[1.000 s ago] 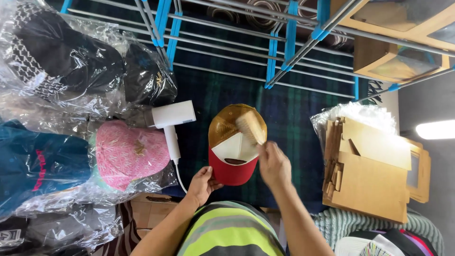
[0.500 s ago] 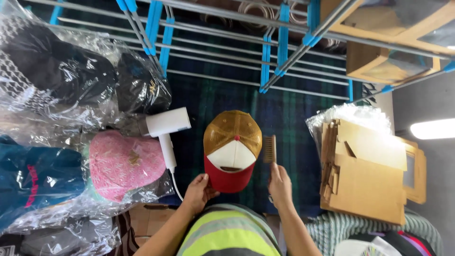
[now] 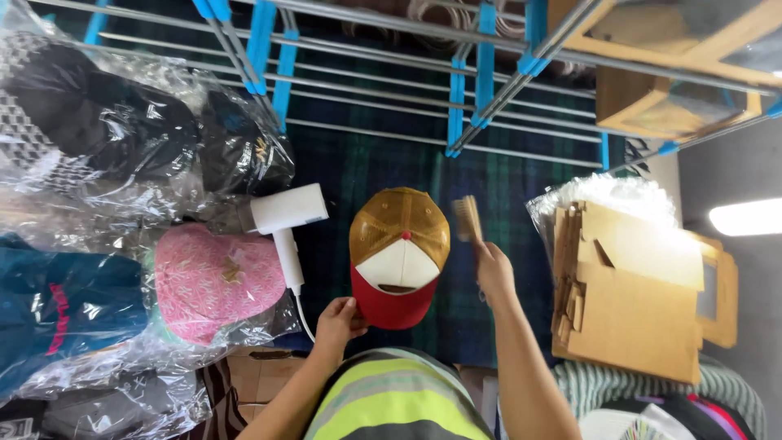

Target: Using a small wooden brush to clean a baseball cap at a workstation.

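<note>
- The cap (image 3: 399,257) lies on the dark plaid cloth (image 3: 358,171), red brim toward the near side, mesh crown pointing far.
- The left hand (image 3: 340,319) pinches the brim's near-left edge.
- The right hand (image 3: 494,273) is closed round a small wooden brush (image 3: 467,218), held upright just right of the cap (not touching it).
- A white hair dryer (image 3: 285,220) lies left.
</note>
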